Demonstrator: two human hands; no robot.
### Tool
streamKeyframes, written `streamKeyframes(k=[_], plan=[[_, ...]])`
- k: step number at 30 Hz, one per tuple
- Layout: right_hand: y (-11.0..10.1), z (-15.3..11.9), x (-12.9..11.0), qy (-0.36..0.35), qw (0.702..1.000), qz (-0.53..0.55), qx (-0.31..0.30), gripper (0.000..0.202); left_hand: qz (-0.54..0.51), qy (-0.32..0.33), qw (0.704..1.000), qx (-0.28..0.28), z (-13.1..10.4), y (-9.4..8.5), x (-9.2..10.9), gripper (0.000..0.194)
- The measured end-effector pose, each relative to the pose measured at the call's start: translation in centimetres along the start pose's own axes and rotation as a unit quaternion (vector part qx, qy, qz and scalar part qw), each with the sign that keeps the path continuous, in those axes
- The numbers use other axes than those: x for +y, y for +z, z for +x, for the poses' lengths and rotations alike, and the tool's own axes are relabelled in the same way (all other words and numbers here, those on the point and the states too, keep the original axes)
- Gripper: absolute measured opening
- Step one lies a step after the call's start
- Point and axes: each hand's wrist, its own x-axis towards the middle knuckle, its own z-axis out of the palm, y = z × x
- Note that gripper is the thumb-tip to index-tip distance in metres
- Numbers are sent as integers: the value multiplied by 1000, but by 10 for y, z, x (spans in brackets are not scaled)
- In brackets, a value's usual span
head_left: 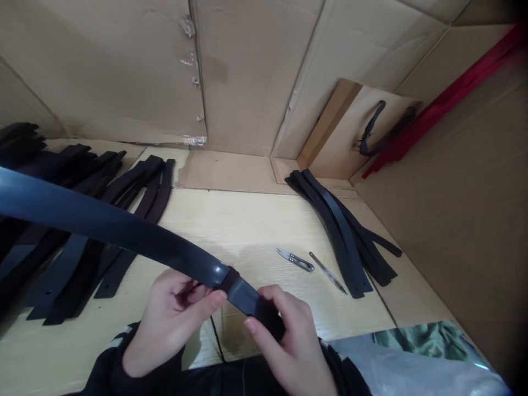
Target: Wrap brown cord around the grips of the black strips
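A long black belt-like strap (157, 237) runs from the left edge of the head view down to my hands. Close to its near end, a narrow dark loop (230, 279) wraps around it. My left hand (175, 313) pinches the strap at this loop, its thumb on the lower edge and the other fingers partly hidden behind. Wrapped around the end of the strap is my right hand (289, 330), with the thumb below and fingers over the top. On the table beyond lie thread snips (295, 259) and a slim metal tool (328, 273), possibly tweezers.
Many black straps (74, 269) lie heaped on the left of the table (214, 220). A smaller bundle of straps (338, 231) is at the right. Cardboard walls (256, 77) enclose the back and right. Greyish plastic (396, 363) and green cloth (424, 344) lie at lower right.
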Motion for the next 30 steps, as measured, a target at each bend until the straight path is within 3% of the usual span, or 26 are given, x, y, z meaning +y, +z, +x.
streamKeyframes(k=[2, 3, 4, 5, 6, 8, 10, 17, 19, 21, 23, 24, 25, 26, 30], plan=[[-6, 2, 4, 69, 975, 140, -160, 23, -1, 0, 1000, -10, 1, -2, -1, 7], [-8, 3, 6, 100, 932, 233, -259, 28, -11, 1, 1000, -11, 2, -2, -2, 6], [-9, 2, 8, 116, 890, 298, -327, 34, -24, 2, 1000, -13, 3, -2, -3, 5], [-10, 2, 9, 121, 874, 325, -340, 39, -37, -1, 999, -12, 4, -2, -4, 6], [-10, 1, 10, 112, 888, 318, -313, 42, -49, -7, 999, -6, 6, -2, -5, 6], [-8, -1, 9, 61, 954, 230, -183, 37, -61, -27, 998, 13, 7, 0, -7, 9], [-6, -1, 7, 9, 989, 129, -75, 30, -61, -46, 997, 28, 7, 1, -8, 16], [1, 1, 10, -17, 999, -9, 50, 19, -40, -48, 997, 39, 3, 3, -8, 14], [-1, 1, 12, 16, 999, 24, 34, 19, -12, -48, 998, 49, 3, 3, -8, 14], [-5, 2, 16, 93, 979, 153, -97, 26, -11, -35, 998, 43, 3, 1, -9, 13], [-9, 3, 20, 156, 895, 313, -278, 38, -27, -18, 999, 28, 3, -2, -11, 10], [-10, 3, 22, 169, 854, 366, -330, 43, -33, -11, 999, 22, 4, -3, -12, 8], [-11, 2, 23, 172, 836, 392, -344, 48, -34, -8, 999, 19, 5, -4, -12, 8], [-11, 1, 23, 169, 846, 391, -320, 51, -29, -8, 999, 23, 6, -4, -11, 9], [-8, -6, 18, 81, 973, 203, -80, 45, -6, -33, 996, 79, 9, -1, -7, 17]])
